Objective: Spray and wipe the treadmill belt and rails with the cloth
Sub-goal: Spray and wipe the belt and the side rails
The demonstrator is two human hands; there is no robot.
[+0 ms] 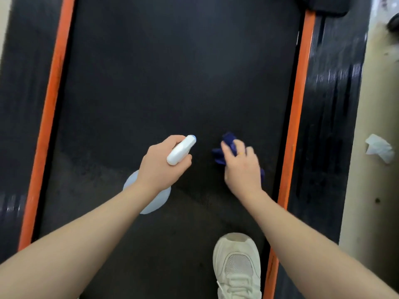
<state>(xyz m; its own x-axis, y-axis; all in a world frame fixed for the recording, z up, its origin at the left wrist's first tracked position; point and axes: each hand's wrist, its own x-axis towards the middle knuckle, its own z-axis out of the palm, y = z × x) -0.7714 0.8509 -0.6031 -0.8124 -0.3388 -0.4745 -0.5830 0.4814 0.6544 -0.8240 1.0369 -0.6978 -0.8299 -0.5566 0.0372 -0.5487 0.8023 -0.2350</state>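
Note:
The black treadmill belt fills the view, edged by an orange strip on the left and another orange strip on the right, with black side rails outside them. My left hand grips a white spray bottle by its trigger head, nozzle pointing up the belt; its pale translucent body shows under my wrist. My right hand holds a crumpled dark blue cloth just above the belt, right of the bottle.
A white sneaker stands on the belt near the right orange strip at the bottom. A crumpled white tissue lies on the beige floor to the right of the treadmill. A black housing sits at the top right.

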